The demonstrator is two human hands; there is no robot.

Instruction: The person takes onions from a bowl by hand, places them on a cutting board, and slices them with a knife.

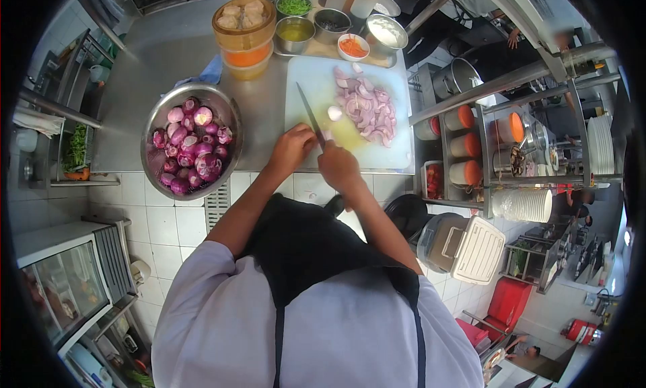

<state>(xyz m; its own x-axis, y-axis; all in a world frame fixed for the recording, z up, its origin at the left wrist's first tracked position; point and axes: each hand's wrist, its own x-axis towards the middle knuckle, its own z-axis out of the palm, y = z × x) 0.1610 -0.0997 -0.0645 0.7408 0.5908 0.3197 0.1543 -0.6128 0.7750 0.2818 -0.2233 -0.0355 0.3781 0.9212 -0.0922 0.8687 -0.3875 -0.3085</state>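
Observation:
My right hand (338, 165) is closed round the handle of a knife (309, 111), whose blade points up and to the left over the white cutting board (397, 156). Just left of the handle, my left hand (293, 147) rests at the board's lower left edge with its fingers curled; what they hold, if anything, is hidden. A small peeled onion piece (334, 113) lies right of the blade. Farther right, sliced onion (367, 109) is heaped on the board. A steel bowl (149, 129) of whole red onions (190, 146) stands to the left.
Behind the board are a steamer (244, 15) with dumplings, a steel bowl (295, 33) of yellow liquid, a bowl of shredded carrot (353, 47) and a bowl of white powder (386, 31). A blue cloth (209, 72) lies behind the onions. Shelves with containers (464, 146) stand at right.

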